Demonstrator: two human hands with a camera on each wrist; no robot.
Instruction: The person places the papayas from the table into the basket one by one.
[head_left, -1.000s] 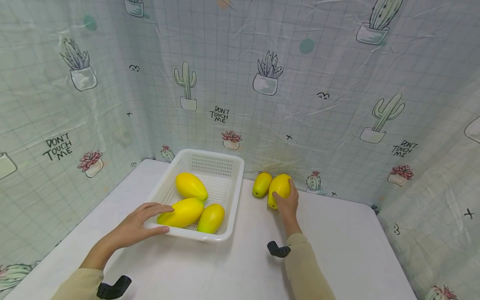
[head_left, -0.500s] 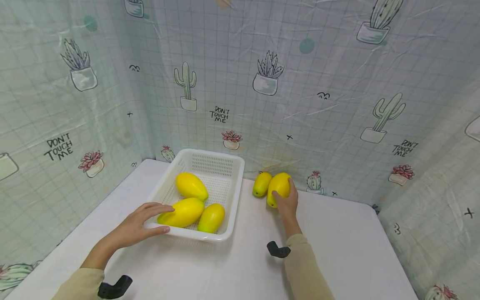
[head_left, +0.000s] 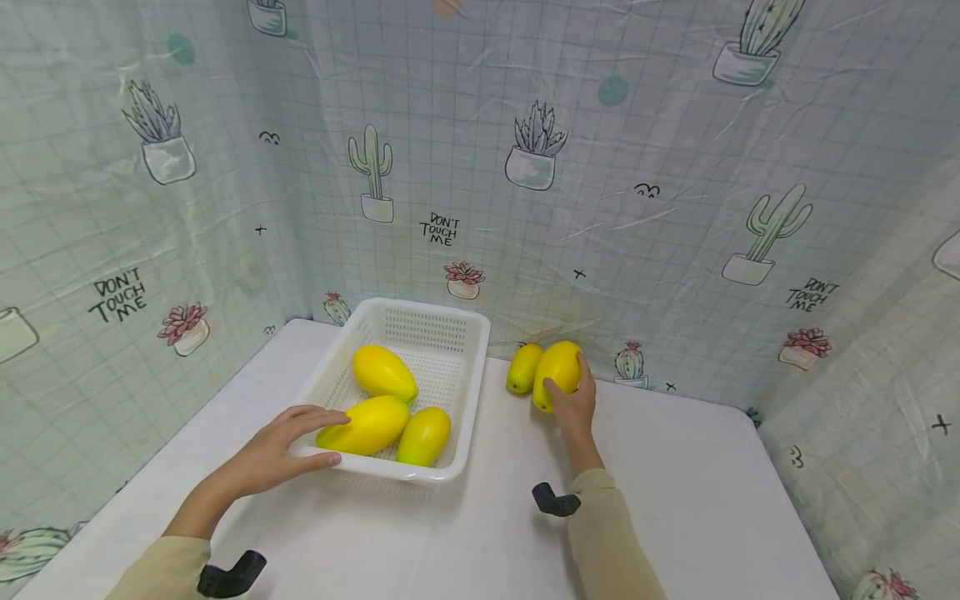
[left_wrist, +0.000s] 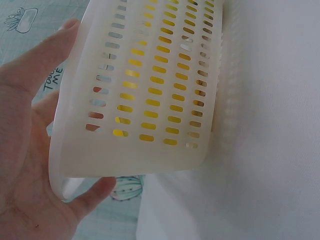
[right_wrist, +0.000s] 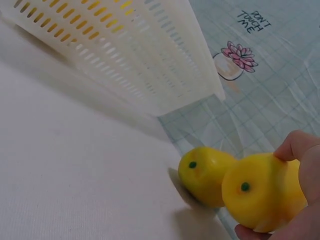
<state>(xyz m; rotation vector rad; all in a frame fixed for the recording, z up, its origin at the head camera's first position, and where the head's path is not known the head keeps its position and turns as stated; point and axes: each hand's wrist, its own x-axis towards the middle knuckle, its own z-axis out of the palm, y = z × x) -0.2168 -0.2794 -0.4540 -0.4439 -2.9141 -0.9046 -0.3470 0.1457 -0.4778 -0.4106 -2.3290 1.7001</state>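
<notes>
My left hand holds the near-left corner of a white plastic basket, thumb at the front rim and fingers reaching over the left side. The left wrist view shows this hand around the rim of the slotted wall. My right hand grips a large yellow mango, thumb on one side and fingers on the other. A smaller yellow-green mango lies just left of it by the back wall. In the right wrist view, the gripped mango overlaps the smaller one.
Inside the basket lie three mangoes: one at the back, one at the front left and a smaller one. A cactus-print sheet rises behind and beside the white table.
The large mango in my right hand has shifted slightly up and left in the head view, toward the smaller mango. My left hand and the basket stay in place.
</notes>
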